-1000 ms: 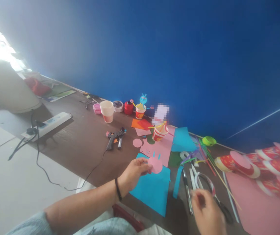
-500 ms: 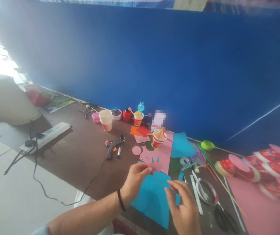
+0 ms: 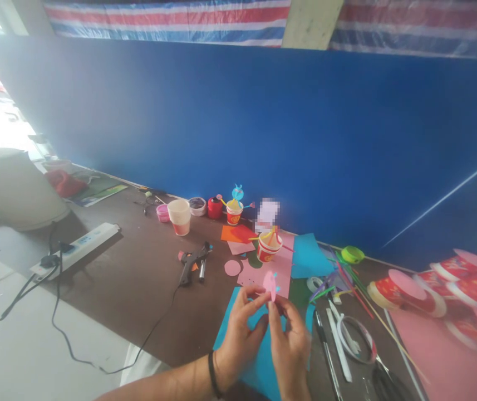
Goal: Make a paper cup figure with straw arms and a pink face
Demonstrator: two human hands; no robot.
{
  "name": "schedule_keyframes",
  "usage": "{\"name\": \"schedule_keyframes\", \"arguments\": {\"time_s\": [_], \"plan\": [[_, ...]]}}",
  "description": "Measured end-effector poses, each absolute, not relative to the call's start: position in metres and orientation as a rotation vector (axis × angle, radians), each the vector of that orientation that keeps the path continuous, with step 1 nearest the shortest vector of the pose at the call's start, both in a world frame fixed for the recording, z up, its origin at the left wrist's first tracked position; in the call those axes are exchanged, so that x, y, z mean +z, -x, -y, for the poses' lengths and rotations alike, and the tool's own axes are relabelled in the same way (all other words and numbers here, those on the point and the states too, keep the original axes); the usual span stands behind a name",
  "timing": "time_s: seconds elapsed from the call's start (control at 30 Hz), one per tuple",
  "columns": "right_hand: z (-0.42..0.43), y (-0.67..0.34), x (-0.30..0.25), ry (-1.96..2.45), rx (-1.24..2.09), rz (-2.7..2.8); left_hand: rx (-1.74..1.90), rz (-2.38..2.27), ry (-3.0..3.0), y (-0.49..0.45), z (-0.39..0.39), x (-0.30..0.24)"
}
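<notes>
The pink paper cutout (image 3: 270, 282), a flat rounded shape with small blue bits attached, is pinched upright between the left hand (image 3: 240, 334) and right hand (image 3: 289, 342), over the blue paper sheet (image 3: 259, 370). Judged partly assembled; a finished cup figure (image 3: 235, 207) stands at 11 o'clock. Glue gun (image 3: 191, 262) lies at 10 o'clock, scissors (image 3: 382, 379) at 4 o'clock
</notes>
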State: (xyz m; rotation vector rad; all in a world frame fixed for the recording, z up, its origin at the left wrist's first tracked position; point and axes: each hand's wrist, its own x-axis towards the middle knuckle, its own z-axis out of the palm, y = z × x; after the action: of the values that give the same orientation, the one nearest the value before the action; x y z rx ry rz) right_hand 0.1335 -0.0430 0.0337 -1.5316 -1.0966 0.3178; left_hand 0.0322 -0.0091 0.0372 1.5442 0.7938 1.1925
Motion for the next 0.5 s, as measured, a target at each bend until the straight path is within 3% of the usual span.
{"name": "schedule_keyframes", "arguments": {"time_s": [0.17, 0.5], "plan": [[0.031, -0.160, 0.043, 1.493, 0.638, 0.888, 1.173, -0.861, -1.415, -0.033, -0.017, 0.040], [0.005, -0.184, 0.055, 1.504, 0.678, 1.038, 1.021, -0.771, -1.254, -0.053, -0.070, 0.053]]}}
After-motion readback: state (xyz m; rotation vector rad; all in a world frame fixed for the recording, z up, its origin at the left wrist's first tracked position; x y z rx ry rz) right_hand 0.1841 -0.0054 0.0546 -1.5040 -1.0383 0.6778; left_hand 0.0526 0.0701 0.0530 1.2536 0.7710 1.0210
